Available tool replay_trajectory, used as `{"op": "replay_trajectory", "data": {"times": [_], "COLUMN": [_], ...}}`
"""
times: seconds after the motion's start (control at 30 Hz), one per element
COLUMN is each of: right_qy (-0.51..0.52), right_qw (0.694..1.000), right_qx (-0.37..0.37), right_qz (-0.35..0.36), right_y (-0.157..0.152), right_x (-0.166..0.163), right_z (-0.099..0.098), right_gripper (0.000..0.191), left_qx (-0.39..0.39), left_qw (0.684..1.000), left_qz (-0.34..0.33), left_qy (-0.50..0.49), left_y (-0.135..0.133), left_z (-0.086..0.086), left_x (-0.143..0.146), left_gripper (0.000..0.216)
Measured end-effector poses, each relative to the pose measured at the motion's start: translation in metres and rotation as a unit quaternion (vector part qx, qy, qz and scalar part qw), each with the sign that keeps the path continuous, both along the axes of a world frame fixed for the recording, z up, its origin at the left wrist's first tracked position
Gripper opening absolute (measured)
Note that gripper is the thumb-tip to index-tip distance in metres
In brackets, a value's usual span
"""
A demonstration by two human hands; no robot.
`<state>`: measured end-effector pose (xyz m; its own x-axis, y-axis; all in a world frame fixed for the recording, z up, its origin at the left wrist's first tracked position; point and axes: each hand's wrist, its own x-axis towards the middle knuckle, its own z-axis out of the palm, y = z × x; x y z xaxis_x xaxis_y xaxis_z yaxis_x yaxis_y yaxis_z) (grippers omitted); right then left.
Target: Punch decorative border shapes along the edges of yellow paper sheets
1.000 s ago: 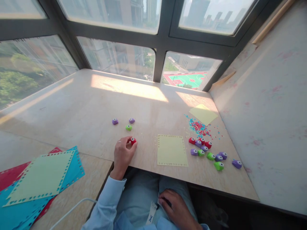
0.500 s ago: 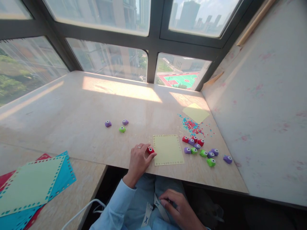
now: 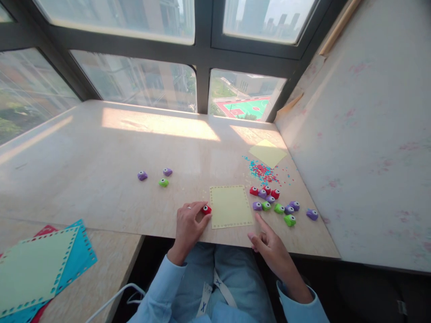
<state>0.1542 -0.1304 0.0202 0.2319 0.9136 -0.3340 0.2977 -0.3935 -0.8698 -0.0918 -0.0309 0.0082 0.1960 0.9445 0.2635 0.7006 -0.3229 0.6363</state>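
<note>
My left hand [image 3: 188,226] pinches a small red paper punch [image 3: 206,209] on the tabletop, right at the left edge of a yellow sheet [image 3: 230,206] with punched holes along its border. My right hand [image 3: 269,244] hovers at the table's front edge, index finger stretched toward the sheet's lower right corner, holding nothing. A cluster of several red, purple and green punches [image 3: 276,204] lies just right of the sheet.
Three more punches, two purple [image 3: 142,176] and one green [image 3: 163,182], sit further left. Red and blue confetti [image 3: 261,170] and another yellow sheet [image 3: 267,153] lie at the back right. Punched green, blue and red sheets [image 3: 40,262] are stacked on the lower surface at left.
My left hand carried the red punch rightward to the yellow sheet's left edge. My right hand rose from my lap to the table's front edge, finger extended.
</note>
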Motion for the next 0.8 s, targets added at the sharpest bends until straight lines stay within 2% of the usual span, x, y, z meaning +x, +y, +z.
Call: {"op": "replay_trajectory", "data": {"times": [0.23,0.33,0.43,0.53,0.63,0.8], "right_qy": [0.083,0.133,0.154,0.162,0.165,0.171], "right_qw": [0.996,0.989,0.984,0.983,0.982,0.981], "right_qx": [0.014,0.021,0.025,0.021,0.022,0.031], "right_qz": [-0.039,-0.065,-0.086,-0.087,-0.085,-0.083], "right_y": [0.001,0.002,0.003,0.003,0.002,0.000], "right_x": [-0.018,-0.021,-0.023,-0.023,-0.023,-0.024], "right_z": [-0.002,-0.002,0.000,0.002,0.000,-0.005], "right_gripper": [0.094,0.095,0.095,0.094,0.095,0.093], "left_qx": [0.001,-0.001,0.003,-0.001,0.000,0.001], "left_qw": [0.999,1.000,0.999,0.998,0.998,0.999], "left_qz": [0.024,0.014,0.039,0.063,0.055,0.035], "left_qy": [0.021,-0.008,-0.034,-0.018,-0.003,-0.016], "left_y": [0.000,-0.001,-0.001,-0.001,0.000,-0.001], "left_z": [-0.007,-0.007,-0.005,-0.004,-0.005,-0.008], "left_x": [0.003,0.001,0.003,0.007,0.007,0.002], "left_gripper": [0.038,0.045,0.048,0.040,0.033,0.034]}}
